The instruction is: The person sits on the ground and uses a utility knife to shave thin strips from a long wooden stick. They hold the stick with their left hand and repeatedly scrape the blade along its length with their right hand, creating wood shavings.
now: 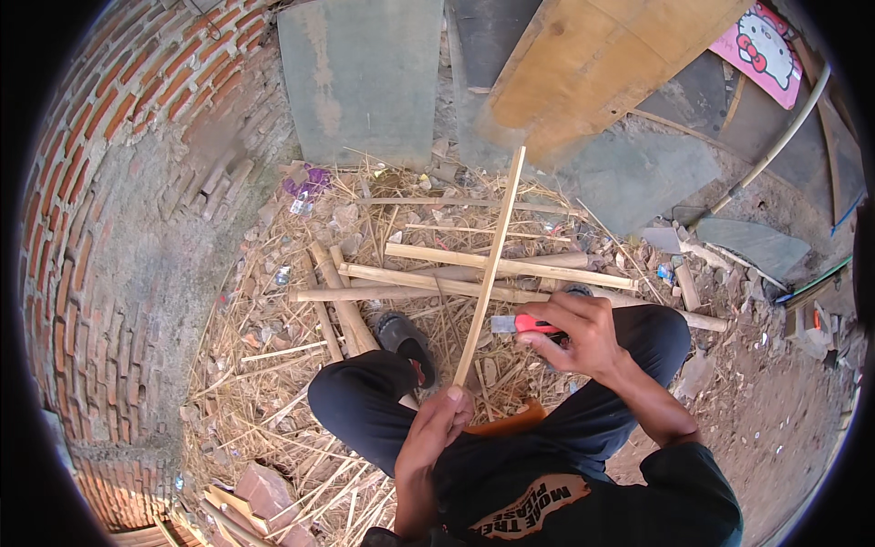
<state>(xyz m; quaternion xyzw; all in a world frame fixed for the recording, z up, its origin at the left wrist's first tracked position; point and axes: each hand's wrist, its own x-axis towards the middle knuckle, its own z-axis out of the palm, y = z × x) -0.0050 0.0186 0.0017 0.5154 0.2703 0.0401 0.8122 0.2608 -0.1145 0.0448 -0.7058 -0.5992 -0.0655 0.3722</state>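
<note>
My left hand is closed round the lower end of a long, pale bamboo strip. The strip slants up and away from me, its far end leaning slightly right. In my right hand is a red utility knife, gripped with its broad grey blade pointing left. The blade tip is close to the strip's right side; whether they touch I cannot tell. Beneath, several split bamboo pieces and rounder poles lie crossed on the ground in front of my feet.
A brick wall rises on the left. Grey sheets and a tan board lean at the back. Straw, shavings and rubble cover the ground. An orange seat edge shows between my legs. A pale curved pole stands at right.
</note>
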